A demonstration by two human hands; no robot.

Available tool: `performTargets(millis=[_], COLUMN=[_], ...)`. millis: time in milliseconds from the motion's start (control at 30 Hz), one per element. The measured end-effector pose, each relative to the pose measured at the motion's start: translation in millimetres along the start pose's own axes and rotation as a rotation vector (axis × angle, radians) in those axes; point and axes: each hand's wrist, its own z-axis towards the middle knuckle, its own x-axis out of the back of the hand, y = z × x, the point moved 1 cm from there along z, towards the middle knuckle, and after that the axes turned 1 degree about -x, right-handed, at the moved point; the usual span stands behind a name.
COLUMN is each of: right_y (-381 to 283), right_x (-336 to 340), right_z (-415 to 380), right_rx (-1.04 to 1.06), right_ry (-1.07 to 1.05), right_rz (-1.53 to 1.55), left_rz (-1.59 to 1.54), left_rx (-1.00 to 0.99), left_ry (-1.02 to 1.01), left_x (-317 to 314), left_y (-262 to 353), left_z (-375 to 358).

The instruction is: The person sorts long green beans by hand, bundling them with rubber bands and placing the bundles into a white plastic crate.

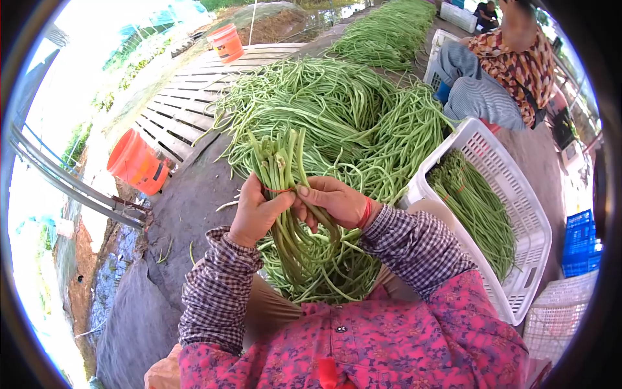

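A bundle of long green yardlong beans (pixel 278 162) is upright between my two hands, its cut ends at the top and the beans hanging down below. My left hand (pixel 253 211) is wrapped around the bundle from the left. From the right, my right hand (pixel 337 202) grips it, thumb pressed against the beans, some fingers hidden behind. A thin red rubber band (pixel 277 190) crosses the bundle between the hands. Directly beneath and beyond lies a large heap of loose yardlong beans (pixel 324 107). A red band (pixel 367 212) circles my right wrist.
To my right, a white plastic crate (pixel 521 201) holds banded bean bundles (pixel 473 214). Two orange buckets (pixel 136 162) stand left, near wooden slats (pixel 194 97). Another person (pixel 502 78) sits at the upper right. Blue crates (pixel 580 243) are at the far right.
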Motion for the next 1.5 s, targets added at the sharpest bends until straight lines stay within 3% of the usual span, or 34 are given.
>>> performTargets(millis=[133,167,267,300,433,700,800,867,900,933,1000,1067,1133,1233,1267,1333,1433,1500], right_y=[-4.5,-6.6,-10.0,-11.2,-0.7,13.2,13.8,23.9,28.6,30.9,29.2,17.0,11.3,8.8,6.1,-12.6,-40.2,-57.1], right_x=[6.5,5.7,-0.5,-0.6,-10.1,-17.3,-17.2,-7.1,-3.0,-2.5,-5.9,-14.1,-6.7,-15.8,-20.3,-44.4,-49.4,-52.4], right_z=[2.5,2.0,7.2,7.4,7.2,5.0,0.0,-7.1,-12.1,-19.2,-27.1,-25.0,-22.1,-31.4,-39.0,-44.6,-44.7,-28.5], right_rx=[0.015,-0.023,0.125,0.164,0.297,0.313,0.242,0.070,-0.015,-0.062,-0.141,-0.186,-0.116,-0.057,-0.043,0.306,0.269,-0.302], right_ry=[0.079,0.112,0.191,0.178,0.205,0.293,0.297,0.099,-0.004,-0.029,-0.079,-0.021,0.082,0.012,-0.074,-0.301,-0.620,-0.654], right_rz=[-0.085,-0.113,-0.595,-0.733,-0.811,-0.912,-1.173,-1.299,-1.355,-1.226,-0.973,-0.344,-0.273,-0.138,-0.300,-0.920,-1.423,-1.240], left_rz=[-0.003,-0.005,0.102,-0.016,-0.294,-0.289,-0.276,-0.220,-0.291,-0.365,-0.438,-0.428,-0.372,-0.423,-0.451,-0.405,-0.359,-0.318], left_rx=[-0.007,0.080,0.046,0.104,0.083,0.125,0.122,0.112,0.035,-0.045,-0.160,-0.185,-0.134,-0.108,-0.106,-0.085,-0.024,0.000], left_ry=[0.033,-0.017,0.045,0.087,0.207,0.273,0.322,0.363,0.477,0.592,0.401,0.228,0.073,0.028,0.024,0.168,0.417,0.466], left_x=[-2.2,1.7,12.5,9.6,5.4,11.8,14.7,46.0,78.1,102.3,101.6,93.7,69.0,68.3,71.3,80.1,95.6,101.4], left_y=[-13.9,-14.2,-22.2,-16.5,-12.9,-11.8,-12.2,-17.5,-10.6,-3.9,13.5,29.1,28.5,29.6,29.9,33.3,33.3,34.2], left_z=[-2.1,-1.1,1.6,0.2,-1.1,1.8,1.1,2.6,3.6,3.1,-4.3,-14.6,-17.1,-18.4,-20.1,-22.1,-25.0,-26.1])
